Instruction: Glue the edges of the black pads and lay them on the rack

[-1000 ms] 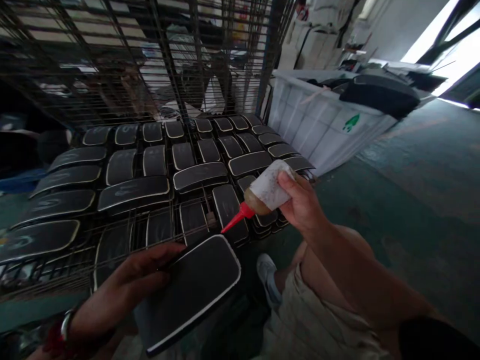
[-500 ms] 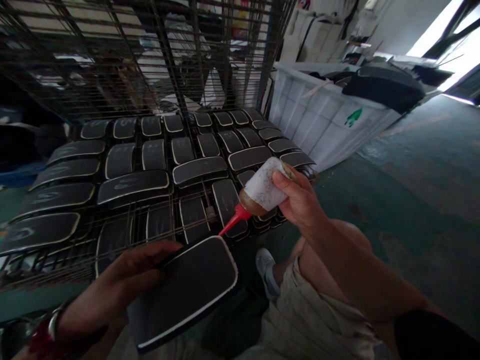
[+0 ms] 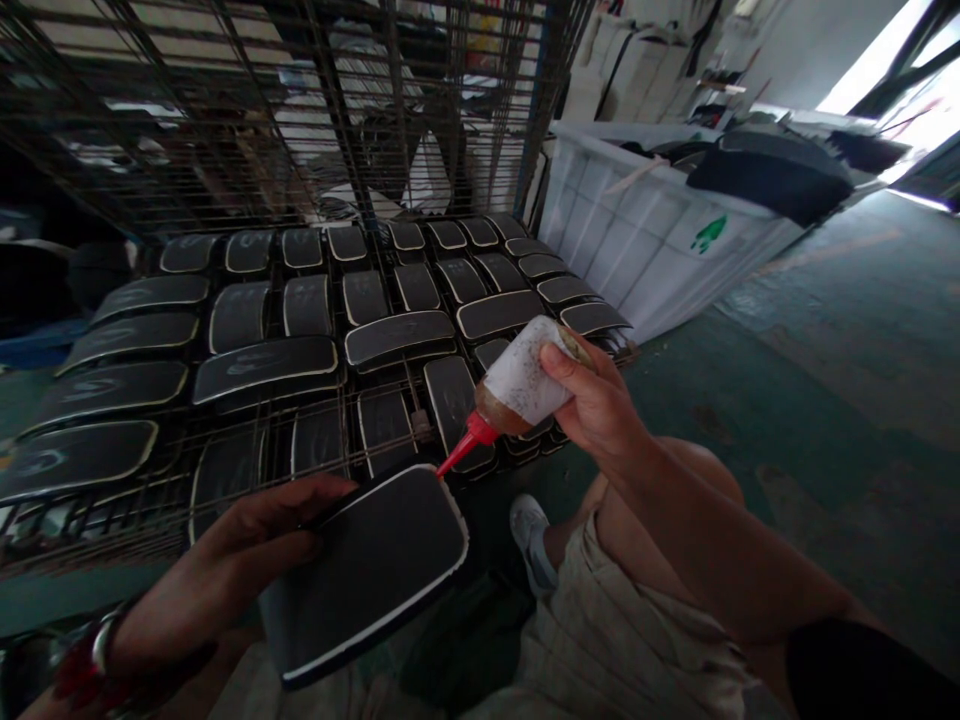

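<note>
My left hand (image 3: 259,535) grips a dark rounded-corner panel (image 3: 375,570) by its left side, thumb on top and fingers at the far edge. A white bead of glue runs along the panel's long near edge, its rounded right end and part of the far edge. In my right hand (image 3: 600,395) is a squeeze bottle (image 3: 523,375) with a white label, brownish contents and a red nozzle (image 3: 466,440). The bottle is tilted down to the left, and its tip touches or nearly touches the panel's far right corner. The fingers behind the bottle are partly hidden.
Many similar dark panels with pale edges lie in rows on a wire rack (image 3: 315,415). Behind it stands a tall wire grid (image 3: 330,110). A large white bin (image 3: 637,220) holding dark pieces is at the right, on a green floor (image 3: 825,370).
The panel and my left hand have shifted slightly left. The bottle in my right hand has moved slightly left too, its tip staying at the panel's far right corner.
</note>
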The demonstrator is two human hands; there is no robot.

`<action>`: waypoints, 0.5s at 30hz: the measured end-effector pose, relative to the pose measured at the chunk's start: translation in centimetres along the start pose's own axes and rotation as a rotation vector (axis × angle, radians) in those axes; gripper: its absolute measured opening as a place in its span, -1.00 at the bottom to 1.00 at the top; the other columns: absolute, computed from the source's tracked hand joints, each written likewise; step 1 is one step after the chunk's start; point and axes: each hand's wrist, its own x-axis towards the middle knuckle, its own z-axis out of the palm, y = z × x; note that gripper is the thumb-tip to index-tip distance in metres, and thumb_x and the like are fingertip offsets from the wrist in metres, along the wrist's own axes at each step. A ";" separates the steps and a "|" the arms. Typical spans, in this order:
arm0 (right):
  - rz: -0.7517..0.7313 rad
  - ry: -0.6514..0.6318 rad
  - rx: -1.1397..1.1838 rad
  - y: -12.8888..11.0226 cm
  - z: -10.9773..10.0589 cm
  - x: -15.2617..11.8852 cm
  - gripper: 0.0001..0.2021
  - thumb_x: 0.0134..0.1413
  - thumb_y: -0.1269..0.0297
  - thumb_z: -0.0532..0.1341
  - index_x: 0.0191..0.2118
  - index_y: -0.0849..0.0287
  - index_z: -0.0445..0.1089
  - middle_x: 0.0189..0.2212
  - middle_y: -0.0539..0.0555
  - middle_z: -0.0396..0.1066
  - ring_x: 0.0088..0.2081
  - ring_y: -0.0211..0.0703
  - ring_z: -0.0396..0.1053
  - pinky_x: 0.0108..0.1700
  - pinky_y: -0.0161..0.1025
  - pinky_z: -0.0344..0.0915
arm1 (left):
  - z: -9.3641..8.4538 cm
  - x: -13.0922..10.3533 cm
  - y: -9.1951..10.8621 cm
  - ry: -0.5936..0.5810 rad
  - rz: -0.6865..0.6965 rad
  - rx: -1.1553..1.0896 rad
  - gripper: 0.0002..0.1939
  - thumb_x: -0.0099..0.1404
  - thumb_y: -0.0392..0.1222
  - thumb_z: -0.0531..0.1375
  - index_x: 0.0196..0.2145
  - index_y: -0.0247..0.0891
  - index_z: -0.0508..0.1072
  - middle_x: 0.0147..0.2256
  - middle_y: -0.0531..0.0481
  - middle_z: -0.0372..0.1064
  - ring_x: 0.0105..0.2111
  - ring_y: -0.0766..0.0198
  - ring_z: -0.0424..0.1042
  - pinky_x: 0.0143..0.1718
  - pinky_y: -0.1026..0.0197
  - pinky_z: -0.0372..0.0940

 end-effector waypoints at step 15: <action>0.012 -0.010 -0.005 -0.3 -0.1 -0.3 -0.57 -0.09 -0.11 0.62 -0.28 0.04 0.53 -0.43 -0.03 0.39 -0.42 -0.19 0.29 -0.37 -0.22 0.31 | -0.5 0.2 0.1 0.243 -0.009 0.008 -0.58 -0.23 0.01 0.53 -0.29 0.02 0.80 -0.22 -0.10 0.75 -0.19 -0.17 0.65 -0.23 -0.01 0.52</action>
